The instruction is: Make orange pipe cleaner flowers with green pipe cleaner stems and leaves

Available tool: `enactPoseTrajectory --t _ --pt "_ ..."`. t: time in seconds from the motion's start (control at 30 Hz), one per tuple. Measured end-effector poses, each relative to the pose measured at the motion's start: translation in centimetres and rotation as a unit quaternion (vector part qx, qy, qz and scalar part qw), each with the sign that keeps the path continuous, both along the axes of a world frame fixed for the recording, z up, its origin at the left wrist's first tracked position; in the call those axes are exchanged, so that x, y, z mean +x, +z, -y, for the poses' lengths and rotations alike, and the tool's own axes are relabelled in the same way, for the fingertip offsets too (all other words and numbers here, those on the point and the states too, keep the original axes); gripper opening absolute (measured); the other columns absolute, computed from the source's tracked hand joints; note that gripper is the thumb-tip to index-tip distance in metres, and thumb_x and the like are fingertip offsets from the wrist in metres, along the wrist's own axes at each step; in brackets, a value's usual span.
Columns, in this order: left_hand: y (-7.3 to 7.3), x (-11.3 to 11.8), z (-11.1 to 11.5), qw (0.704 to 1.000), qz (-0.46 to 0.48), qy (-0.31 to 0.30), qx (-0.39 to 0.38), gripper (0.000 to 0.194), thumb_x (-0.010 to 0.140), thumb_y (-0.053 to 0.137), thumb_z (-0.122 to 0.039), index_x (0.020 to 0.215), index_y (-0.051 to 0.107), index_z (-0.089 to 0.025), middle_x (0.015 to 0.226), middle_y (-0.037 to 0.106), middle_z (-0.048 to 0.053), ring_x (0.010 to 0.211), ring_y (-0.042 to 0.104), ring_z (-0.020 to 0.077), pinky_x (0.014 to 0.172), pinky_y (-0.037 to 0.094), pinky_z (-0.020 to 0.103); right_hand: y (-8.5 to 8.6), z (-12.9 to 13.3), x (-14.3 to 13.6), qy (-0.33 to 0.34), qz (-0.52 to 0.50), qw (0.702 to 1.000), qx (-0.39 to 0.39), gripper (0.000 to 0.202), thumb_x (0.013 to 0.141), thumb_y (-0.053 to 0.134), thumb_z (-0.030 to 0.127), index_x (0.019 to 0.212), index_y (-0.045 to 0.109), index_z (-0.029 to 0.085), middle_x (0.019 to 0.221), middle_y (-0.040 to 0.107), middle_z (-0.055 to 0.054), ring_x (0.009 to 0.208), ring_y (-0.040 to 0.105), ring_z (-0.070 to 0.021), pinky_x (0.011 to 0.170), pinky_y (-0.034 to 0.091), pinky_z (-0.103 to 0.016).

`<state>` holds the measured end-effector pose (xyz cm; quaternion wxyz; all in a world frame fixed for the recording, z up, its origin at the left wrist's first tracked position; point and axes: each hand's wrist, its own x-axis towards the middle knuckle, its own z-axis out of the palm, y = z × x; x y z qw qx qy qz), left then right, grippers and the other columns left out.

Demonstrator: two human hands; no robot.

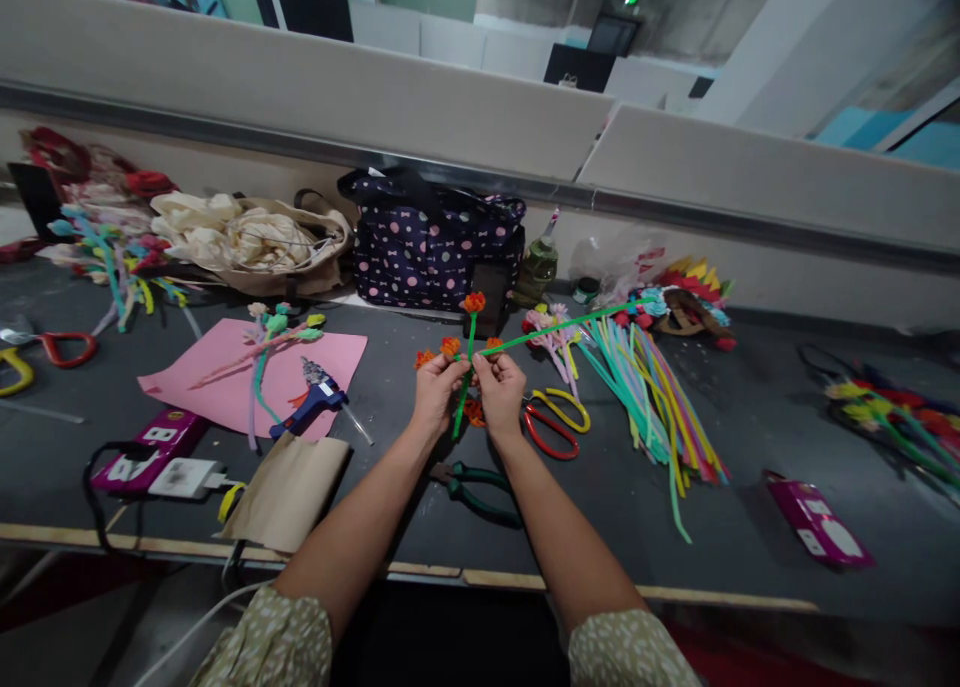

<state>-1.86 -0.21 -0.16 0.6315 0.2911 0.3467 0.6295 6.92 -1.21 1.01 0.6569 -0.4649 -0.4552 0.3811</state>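
Note:
Both hands meet over the middle of the dark table. My left hand point(438, 389) is closed on the green stem of an orange pipe-cleaner flower point(473, 304), which stands upright above the fingers. My right hand point(501, 387) pinches a long green pipe cleaner point(559, 329) where it meets the stem; its free end stretches right and upward. Small orange flowers point(449, 347) show around the fingers, one of them below the hands. Green-handled pliers point(480, 485) lie just below, between my forearms.
Red-and-yellow scissors point(555, 422) and a bundle of coloured pipe cleaners point(660, 397) lie to the right. At left are pink paper point(225, 362), a blue glue gun point(315, 397) and a purple power strip point(154, 452). A dotted bag point(435, 247) stands behind.

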Motion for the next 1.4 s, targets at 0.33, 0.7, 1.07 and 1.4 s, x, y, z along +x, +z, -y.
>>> enactPoseTrajectory --t 0.33,0.7,1.07,1.4 --pt "0.1 0.0 0.0 1.000 -0.018 0.013 -0.003 0.019 0.058 0.075 -0.022 0.066 0.062 -0.012 0.062 0.061 -0.001 0.047 0.045 0.0035 0.047 0.030 0.018 -0.3 -0.2 -0.1 -0.010 0.009 1.000 -0.004 0.026 0.075 0.061 0.042 0.074 0.057 0.016 0.062 0.057 0.003 0.052 0.050 -0.0077 0.050 0.044 -0.020" --pt "0.5 0.4 0.1 0.997 -0.038 0.071 0.019 0.019 0.056 0.075 -0.020 0.056 0.057 -0.014 0.058 0.058 -0.002 0.050 0.048 0.0057 0.054 0.038 0.019 -0.2 0.1 -0.1 -0.037 0.055 0.998 0.012 0.025 0.075 0.061 0.040 0.071 0.062 0.015 0.066 0.059 0.000 0.056 0.055 -0.0098 0.054 0.047 -0.023" --pt "-0.2 0.5 0.1 0.986 -0.102 0.108 0.076 0.016 0.063 0.073 -0.026 0.064 0.063 -0.014 0.064 0.060 -0.001 0.057 0.052 0.0083 0.060 0.042 0.020 -0.2 0.1 -0.2 -0.037 0.065 0.997 0.016 0.024 0.076 0.061 0.039 0.072 0.063 0.015 0.062 0.059 0.001 0.055 0.055 -0.0101 0.055 0.045 -0.023" --pt "-0.3 0.7 0.1 0.988 -0.102 0.091 0.073 0.019 0.062 0.073 -0.025 0.061 0.058 -0.014 0.062 0.059 -0.001 0.058 0.053 0.0090 0.059 0.043 0.020 -0.6 -0.2 -0.1 -0.039 0.031 0.999 -0.009 0.027 0.074 0.062 0.041 0.071 0.061 0.014 0.059 0.058 0.002 0.051 0.051 -0.0092 0.051 0.043 -0.023"
